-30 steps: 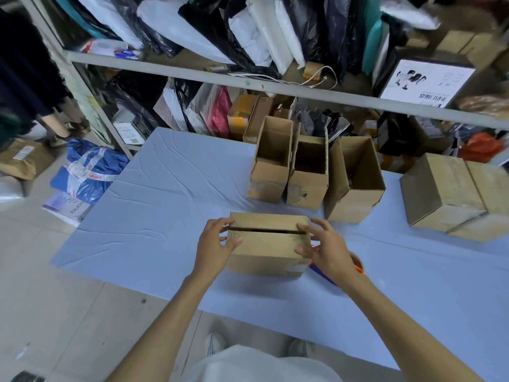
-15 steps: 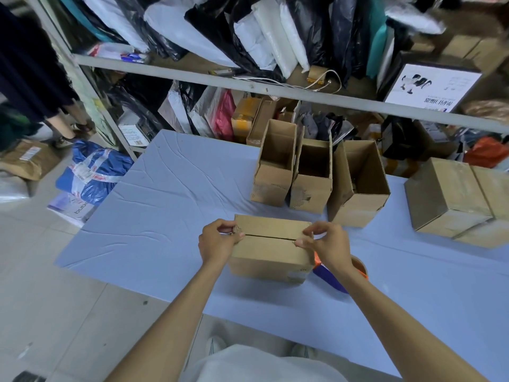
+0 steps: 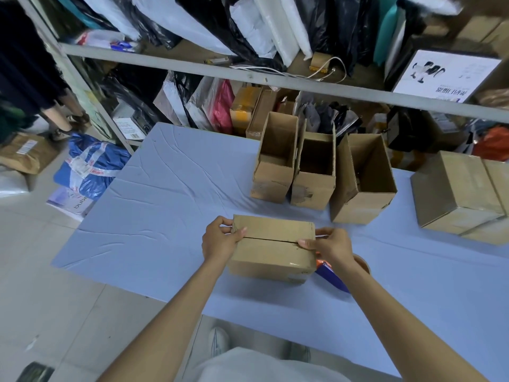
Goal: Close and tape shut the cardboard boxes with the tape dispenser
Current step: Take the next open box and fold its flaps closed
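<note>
Flaps sit flatter than a second ago, the seam gap narrowed to a thin line, and both hands have slid from the top out to the box ends. Pale tiled floor (image 3: 41, 285) on the left, with a blue bag (image 3: 91, 166) and parcels lying on it. Grey metal shelf rack (image 3: 192, 68) runs across the far side, stuffed with black and white plastic mailers, cables and cartons. Table (image 3: 165, 216) covered in a wrinkled light blue sheet fills the middle. Two closed boxes (image 3: 454, 191) at the right edge, touching each other. Three open boxes (image 3: 314, 172) stand in a row far of centre, mouths up. Cardboard box (image 3: 271, 245) sits near the near edge of the table, about centre, top up, long axis left to right, with the seam running along that same axis. Left hand (image 3: 219, 239) grips the left end, thumb on top by the seam, fingers curled round the end. Right hand (image 3: 332, 245) pinches the right end at the seam, thumb on top. Tape dispenser (image 3: 332, 275), blue and orange, lies on the table just beside the box's right end, mostly hidden under the right wrist.
</note>
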